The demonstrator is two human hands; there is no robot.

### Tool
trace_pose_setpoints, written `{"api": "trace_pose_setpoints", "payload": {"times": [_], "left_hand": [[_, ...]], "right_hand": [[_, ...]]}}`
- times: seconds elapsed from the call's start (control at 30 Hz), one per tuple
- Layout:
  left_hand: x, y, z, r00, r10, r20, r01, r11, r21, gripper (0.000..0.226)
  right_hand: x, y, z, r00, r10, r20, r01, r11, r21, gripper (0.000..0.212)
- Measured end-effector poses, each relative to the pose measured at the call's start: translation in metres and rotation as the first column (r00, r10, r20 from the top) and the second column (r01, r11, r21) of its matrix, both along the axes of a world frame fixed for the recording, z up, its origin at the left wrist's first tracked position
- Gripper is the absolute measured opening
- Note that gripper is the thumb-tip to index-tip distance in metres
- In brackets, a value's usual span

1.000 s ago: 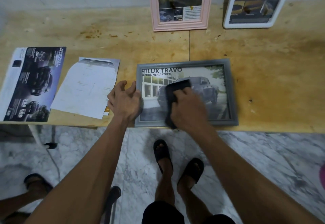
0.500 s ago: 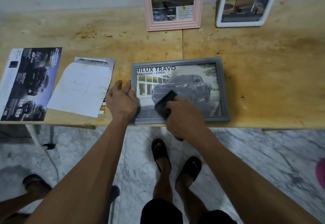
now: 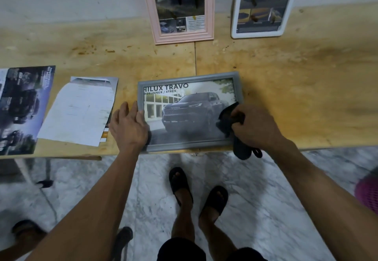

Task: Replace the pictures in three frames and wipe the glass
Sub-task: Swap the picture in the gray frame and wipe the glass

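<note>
Your grey frame (image 3: 190, 76) lies flat at the near edge of the wooden counter (image 3: 286, 88), its long side running left to right, with the near rail just at the counter's lip. Behind its glass sits a picture of a dark pickup truck facing you, parked before a building with tall windows, under the heading "HILUX TRAVO". Your left hand (image 3: 129, 126) rests on the frame's left rail and near-left corner, fingers straight and laid close together, pressing down. Your right hand (image 3: 254, 128) is at the frame's right end, its fingers curled tight round a black cloth (image 3: 226, 121) that lies bunched on the glass over the truck's tail, with a loose end hanging off the near edge of the counter. At the far side, a pink frame (image 3: 181, 38) and a white frame (image 3: 257, 34) lean upright against the wall, each holding a vehicle picture; their glass shows dark smudges. To the left on the counter lie a dark brochure sheet (image 3: 22, 109) and, between it and the grey frame, a pale sheet (image 3: 79, 111) lying on other sheets.
</note>
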State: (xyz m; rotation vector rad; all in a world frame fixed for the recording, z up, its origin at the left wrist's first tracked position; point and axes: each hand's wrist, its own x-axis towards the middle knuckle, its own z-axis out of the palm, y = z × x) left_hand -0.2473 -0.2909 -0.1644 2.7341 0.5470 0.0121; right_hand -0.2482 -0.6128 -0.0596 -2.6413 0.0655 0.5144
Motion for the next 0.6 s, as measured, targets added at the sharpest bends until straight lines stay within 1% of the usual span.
{"api": "trace_pose_setpoints", "payload": {"times": [0.07,0.1,0.17,0.27,0.33,0.4,0.47,0.53,0.6], "left_hand": [[0.002,0.003,-0.005,0.999,-0.036,-0.018,0.037,0.998,0.057,0.05],[0.001,0.003,-0.005,0.999,-0.029,-0.02,0.031,0.997,0.064,0.048],[0.0,0.003,-0.006,1.0,-0.021,-0.009,0.022,0.997,0.071,0.049],[-0.002,0.004,-0.005,1.0,-0.02,-0.005,0.02,0.997,0.069,0.057],[-0.002,0.004,-0.005,1.0,-0.016,-0.013,0.017,0.998,0.061,0.057],[-0.001,0.004,-0.004,1.0,-0.018,-0.021,0.02,0.998,0.064,0.053],[0.0,0.004,-0.003,0.999,-0.037,-0.028,0.038,0.997,0.065,0.052],[0.0,0.006,-0.003,0.998,-0.047,-0.033,0.049,0.996,0.068,0.052],[0.0,0.006,-0.001,0.998,-0.053,-0.042,0.056,0.996,0.064,0.053]], "right_hand": [[0.004,-0.022,0.012,0.977,-0.194,0.09,0.186,0.978,0.088,0.036],[0.006,-0.035,0.015,0.95,-0.273,0.154,0.26,0.961,0.099,0.037],[0.007,-0.057,0.017,0.897,-0.37,0.243,0.361,0.929,0.085,0.037],[0.01,-0.077,0.001,0.844,-0.457,0.281,0.459,0.886,0.063,0.037],[0.007,-0.078,-0.016,0.864,-0.393,0.316,0.42,0.907,-0.021,0.039],[-0.004,-0.069,-0.036,0.91,-0.299,0.289,0.357,0.918,-0.174,0.044],[-0.019,-0.059,-0.054,0.934,-0.241,0.263,0.311,0.911,-0.271,0.053],[-0.027,-0.054,-0.065,0.94,-0.217,0.263,0.296,0.901,-0.316,0.057],[-0.026,-0.057,-0.069,0.953,-0.22,0.21,0.279,0.905,-0.321,0.058]]}}
